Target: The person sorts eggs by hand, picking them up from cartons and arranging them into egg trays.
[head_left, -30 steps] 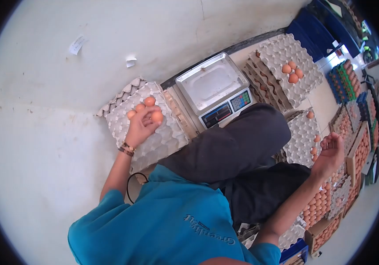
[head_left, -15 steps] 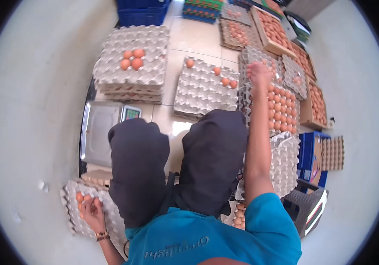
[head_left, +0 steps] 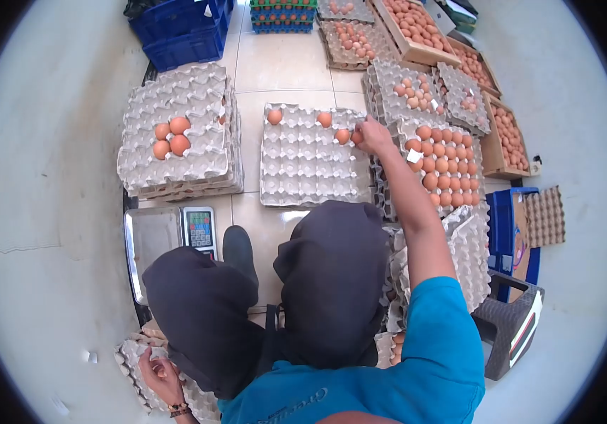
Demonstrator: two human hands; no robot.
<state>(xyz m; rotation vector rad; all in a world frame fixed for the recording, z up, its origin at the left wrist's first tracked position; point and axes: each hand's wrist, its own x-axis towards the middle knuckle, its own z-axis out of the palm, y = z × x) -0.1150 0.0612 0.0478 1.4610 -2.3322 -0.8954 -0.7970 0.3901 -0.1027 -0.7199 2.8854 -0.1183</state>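
My right hand reaches to the far right corner of the middle stack of grey pulp egg trays. Its fingers close around a brown egg there. Other eggs sit singly along that tray's far row, one of them an egg near the middle. Down at the lower left, my left hand curls over another pulp tray. A brown egg shows partly between its fingers; the palm side is hidden.
A tray stack with several eggs stands left, above a scale. To the right are a nearly full egg tray, wooden egg boxes and a stool. Blue crates stand at the back.
My right hand has moved from above the right-hand trays to the egg at the middle tray's corner. My left hand has stayed over the lower-left tray. The view has shifted.
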